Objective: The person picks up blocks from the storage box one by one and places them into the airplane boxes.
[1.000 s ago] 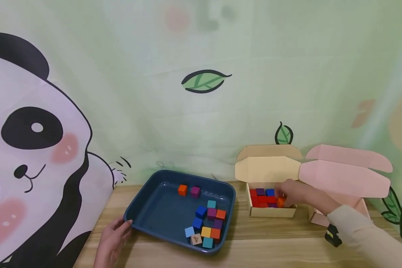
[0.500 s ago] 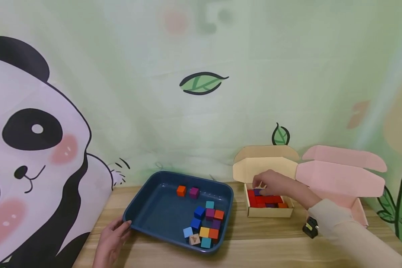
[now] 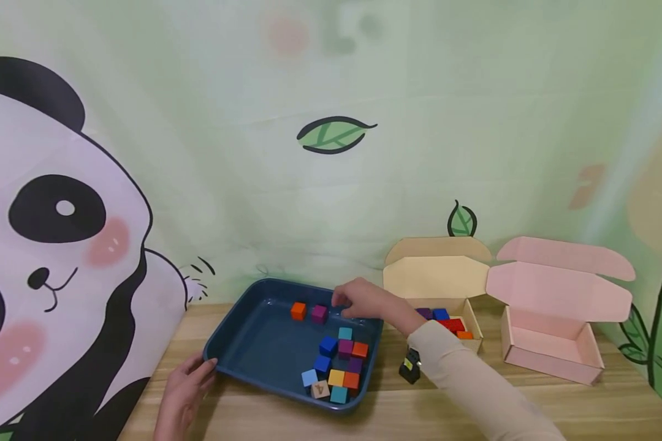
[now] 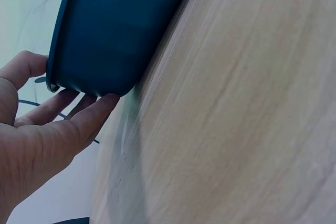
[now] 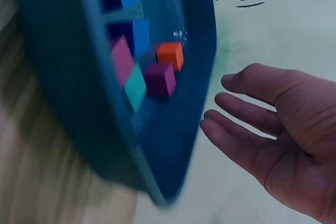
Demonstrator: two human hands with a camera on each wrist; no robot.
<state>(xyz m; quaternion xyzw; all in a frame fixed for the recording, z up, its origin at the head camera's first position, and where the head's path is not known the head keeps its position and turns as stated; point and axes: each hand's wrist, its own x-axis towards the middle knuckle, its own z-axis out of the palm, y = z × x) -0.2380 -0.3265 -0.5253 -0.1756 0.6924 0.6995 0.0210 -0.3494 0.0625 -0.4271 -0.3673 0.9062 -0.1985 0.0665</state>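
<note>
Right hand [image 3: 364, 300] empty, fingers loosely spread, over tray's far side, purple cube [image 3: 319, 313] just left of fingertips | right wrist view alone shows that bare palm | left hand [image 3: 184, 389] grasps blue tray [image 3: 243, 349] at near-left corner, thumb over rim | tray's long axis runs left-right | bare floor left of cubes.
</note>
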